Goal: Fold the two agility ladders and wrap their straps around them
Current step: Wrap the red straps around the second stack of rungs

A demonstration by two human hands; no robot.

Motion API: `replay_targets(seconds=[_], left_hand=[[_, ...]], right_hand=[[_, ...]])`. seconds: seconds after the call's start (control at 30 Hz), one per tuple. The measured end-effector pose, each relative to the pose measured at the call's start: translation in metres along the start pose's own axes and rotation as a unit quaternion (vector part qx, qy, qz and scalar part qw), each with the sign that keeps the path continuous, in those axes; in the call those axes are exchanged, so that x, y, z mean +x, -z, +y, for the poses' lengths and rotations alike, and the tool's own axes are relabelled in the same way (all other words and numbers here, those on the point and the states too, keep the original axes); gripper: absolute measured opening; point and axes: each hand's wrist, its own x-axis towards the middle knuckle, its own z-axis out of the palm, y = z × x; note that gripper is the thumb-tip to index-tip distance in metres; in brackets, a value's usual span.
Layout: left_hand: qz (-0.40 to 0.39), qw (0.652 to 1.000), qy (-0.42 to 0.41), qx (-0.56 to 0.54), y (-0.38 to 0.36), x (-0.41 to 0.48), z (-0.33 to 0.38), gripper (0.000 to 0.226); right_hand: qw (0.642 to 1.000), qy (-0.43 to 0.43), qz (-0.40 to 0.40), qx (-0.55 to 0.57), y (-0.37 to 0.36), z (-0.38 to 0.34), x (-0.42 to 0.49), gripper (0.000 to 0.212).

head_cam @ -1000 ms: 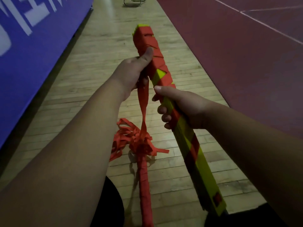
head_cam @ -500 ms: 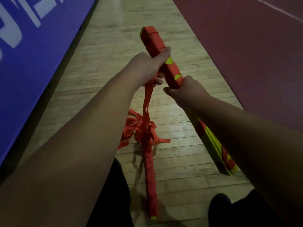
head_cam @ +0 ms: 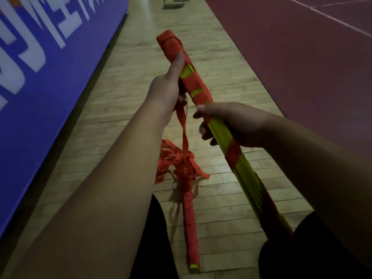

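Hands both on the folded ladder: your left hand curls round its strap-wrapped upper part, thumb flat along the red; your right hand grips the yellow middle, fingers curled under. Loose strap hangs from your left hand toward the tangled second ladder lying on the wooden floor below.
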Motion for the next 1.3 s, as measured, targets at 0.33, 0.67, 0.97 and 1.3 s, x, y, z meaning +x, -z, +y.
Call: replay_targets(seconds=[0.33,0.67,0.97,1.3], left_hand=[[-0.02,0.992,0.001,0.121,0.013,-0.012,-0.001,0.082],[-0.021,0.976,0.073,0.206,0.015,0.012,-0.023,0.086],[-0.054,0.973,0.045,0.218,0.015,0.019,-0.018,0.076],[0.036,0.989,0.014,0.141,-0.003,0.009,-0.019,0.055]], right_hand=[[0.993,0.04,0.105,0.035,-0.033,0.02,-0.008,0.043],[0.965,0.021,0.217,-0.144,-0.039,0.033,0.032,0.024],[0.851,0.051,0.325,-0.408,-0.014,0.042,0.05,0.043],[0.859,0.096,0.312,-0.395,-0.023,0.044,0.048,0.064]])
